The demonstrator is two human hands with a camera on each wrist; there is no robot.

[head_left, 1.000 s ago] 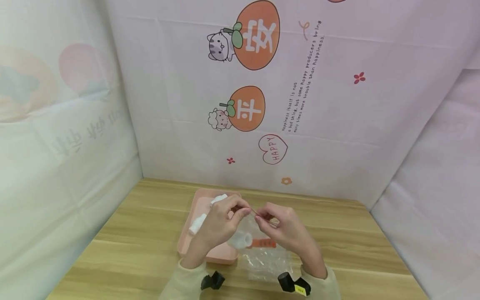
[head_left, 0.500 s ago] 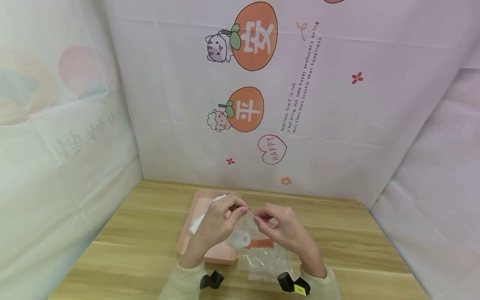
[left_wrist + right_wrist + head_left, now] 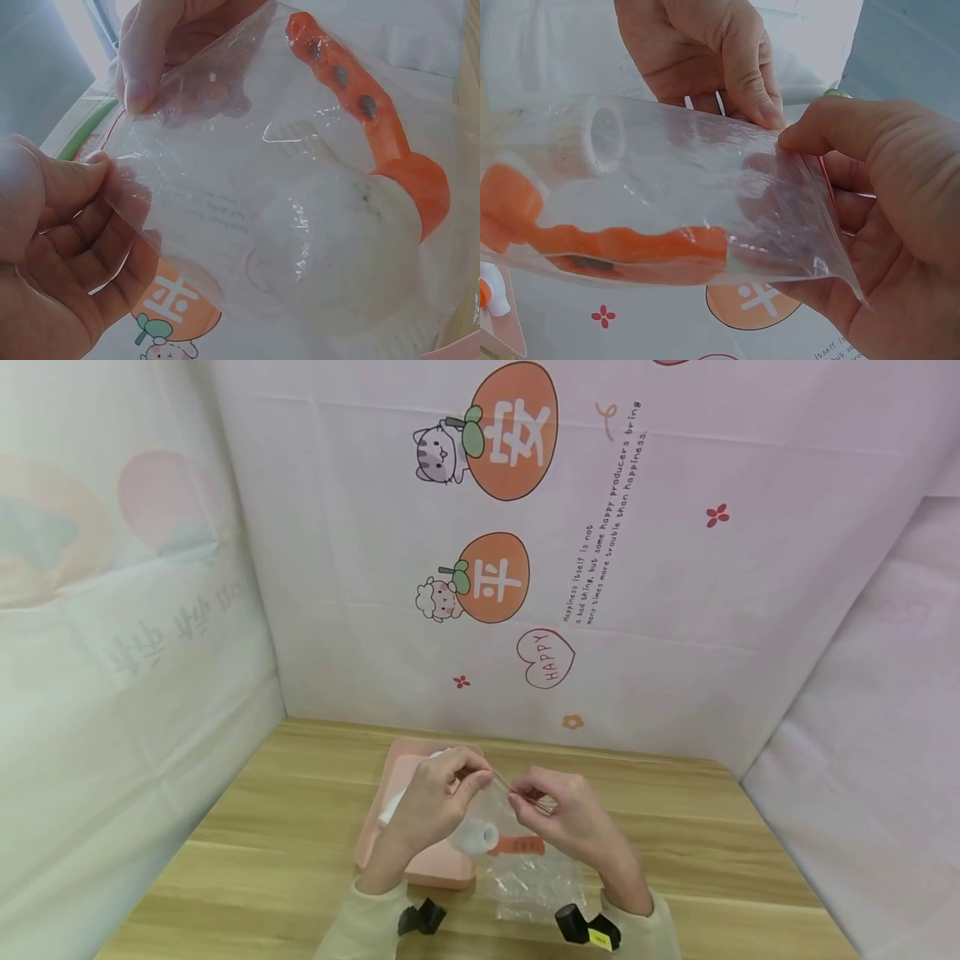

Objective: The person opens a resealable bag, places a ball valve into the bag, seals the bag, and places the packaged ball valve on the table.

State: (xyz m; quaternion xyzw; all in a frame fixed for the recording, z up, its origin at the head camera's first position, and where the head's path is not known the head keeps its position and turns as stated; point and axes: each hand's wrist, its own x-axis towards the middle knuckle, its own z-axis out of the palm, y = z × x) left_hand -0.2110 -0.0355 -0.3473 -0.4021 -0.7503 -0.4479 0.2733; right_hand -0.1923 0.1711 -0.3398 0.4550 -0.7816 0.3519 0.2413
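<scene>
A clear plastic zip bag (image 3: 528,885) hangs below both hands, with a thin red line (image 3: 112,130) along its upper edge. Thumb and fingers of my left hand (image 3: 435,797) pinch that edge on the left. My right hand (image 3: 572,814) pinches it a short way to the right, the two thumbs close together in the right wrist view. Inside the bag lie a whitish rounded object (image 3: 337,240) with a ring-shaped opening and an orange wavy-handled piece (image 3: 630,247) with dark spots. Their exact kind is unclear through the plastic. Whether the zip is closed I cannot tell.
A pink tray (image 3: 444,878) stands on the wooden table (image 3: 247,852) behind and below the left hand. White things (image 3: 392,810) lie in it, partly hidden by that hand. A printed white cloth (image 3: 637,693) rises at the back, with cloth walls at both sides.
My left hand has shifted slightly left, lengthening the stretch of bag edge between the hands. The contents have swung a little left with it. The right hand stays nearly in place.
</scene>
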